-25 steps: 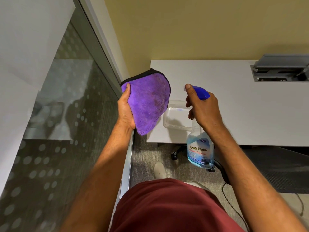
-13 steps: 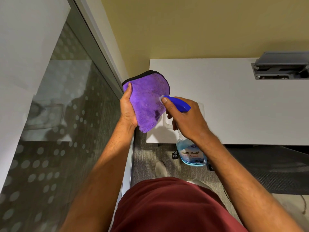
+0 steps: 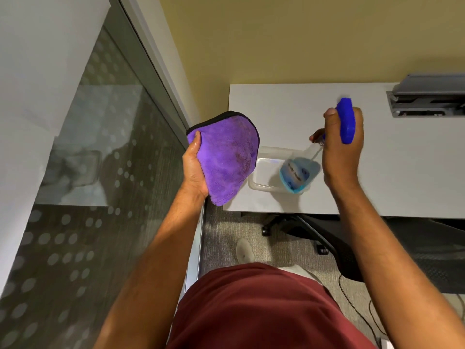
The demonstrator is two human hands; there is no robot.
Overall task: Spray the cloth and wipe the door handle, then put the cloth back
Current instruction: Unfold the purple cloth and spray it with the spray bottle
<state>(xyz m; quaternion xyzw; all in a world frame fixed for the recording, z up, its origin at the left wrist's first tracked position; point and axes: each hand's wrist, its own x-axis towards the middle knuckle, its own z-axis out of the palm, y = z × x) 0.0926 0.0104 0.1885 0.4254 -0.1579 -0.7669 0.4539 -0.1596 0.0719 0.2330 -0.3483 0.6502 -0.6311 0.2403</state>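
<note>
Left hand [image 3: 195, 170]: closed on the purple cloth [image 3: 227, 157], the thumb laid along its near edge and the fingers hidden behind it.
Cloth: held upright in the air beside the glass panel [image 3: 100, 147], folded, black trim seen along its top edge, a darker patch visible on the face turned toward the bottle.
Right hand [image 3: 339, 147]: wrapped tight around the neck of the spray bottle [image 3: 299, 172], the blue trigger head [image 3: 346, 120] seen above the knuckles.
Spray bottle: held tilted above the desk, its base with blue liquid angled toward the cloth, well apart from it.
Clear container [image 3: 266, 172]: seen on the white desk [image 3: 402, 172] near its front left corner, partly hidden by the cloth and the bottle.
Desk: set against the yellow wall [image 3: 276, 34], a grey cable hatch [image 3: 427, 102] open at its far right.
Floor: a chair base [image 3: 297, 225] and a shoe [image 3: 244, 253] visible below the desk edge.
Door handle: not in view.
</note>
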